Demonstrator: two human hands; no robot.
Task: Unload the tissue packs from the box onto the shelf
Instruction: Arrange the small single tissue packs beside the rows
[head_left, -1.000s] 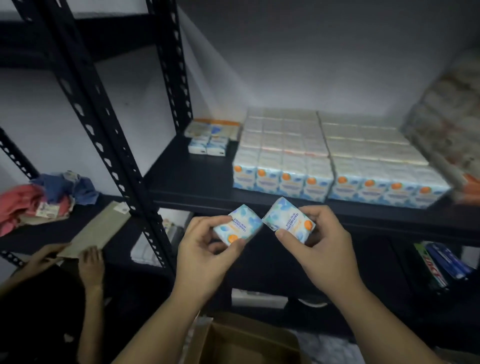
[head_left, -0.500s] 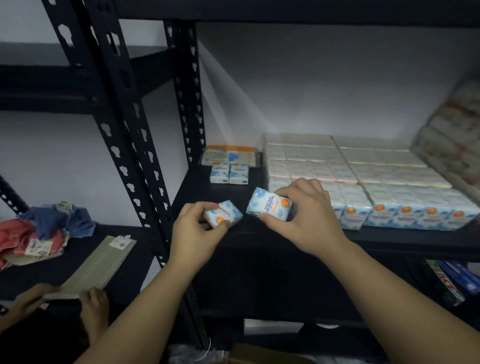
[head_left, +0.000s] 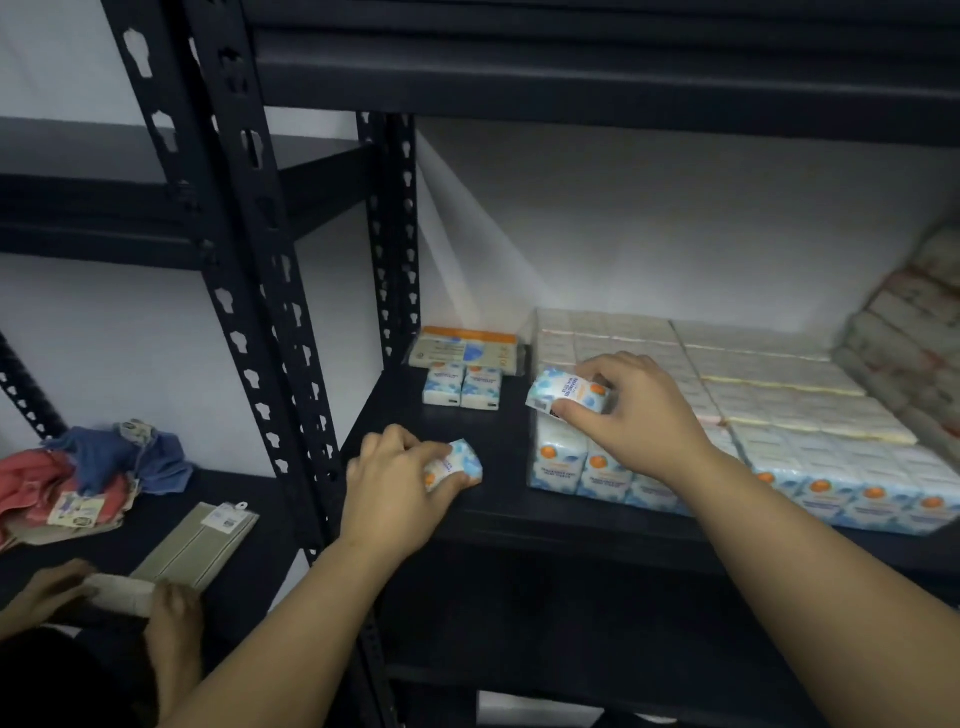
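Your left hand (head_left: 400, 478) grips one tissue pack (head_left: 457, 467) low over the bare front of the shelf (head_left: 405, 415), fingers curled round it, wrist reaching in from below; it looks about to be set down, though you cannot tell whether it touches the board. Beyond that hand, two loose packs (head_left: 462, 387) already stand near the back. Your right hand (head_left: 634, 410) pinches a second pack (head_left: 569, 392) just above the left corner of the big stacked block (head_left: 727, 415), which spreads away to that hand's right. Much seems shelved already; the box is out of view, so what is left cannot be judged.
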